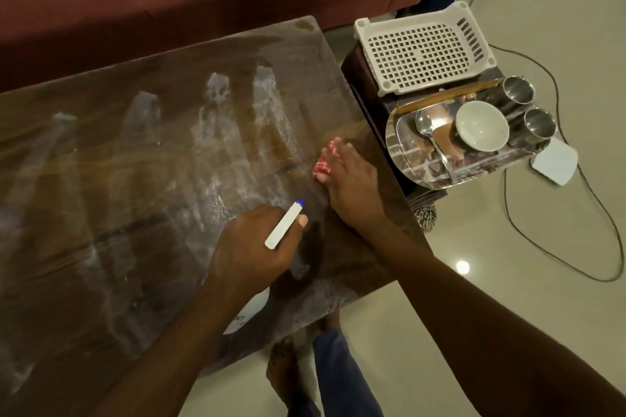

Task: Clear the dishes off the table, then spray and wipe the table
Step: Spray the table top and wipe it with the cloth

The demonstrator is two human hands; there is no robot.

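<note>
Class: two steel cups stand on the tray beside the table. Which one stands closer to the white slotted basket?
The steel cup at the tray's far corner, right next to the white basket. The other steel cup stands nearer the camera, farther from the basket.

Red-and-white checked cloth (326, 159), white blue-tipped spray bottle (284, 225), brown table (135, 162)

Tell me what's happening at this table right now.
A person is cleaning a glass-topped table. The left hand holds a spray bottle over the surface, while the right hand presses a red and white cloth onto the glass near the table's right edge. White spray streaks still cover much of the top, so the wiping is not finished. The dishes are already off: a steel tray with a bowl, a spoon and two steel cups sits on a side stand.
</note>
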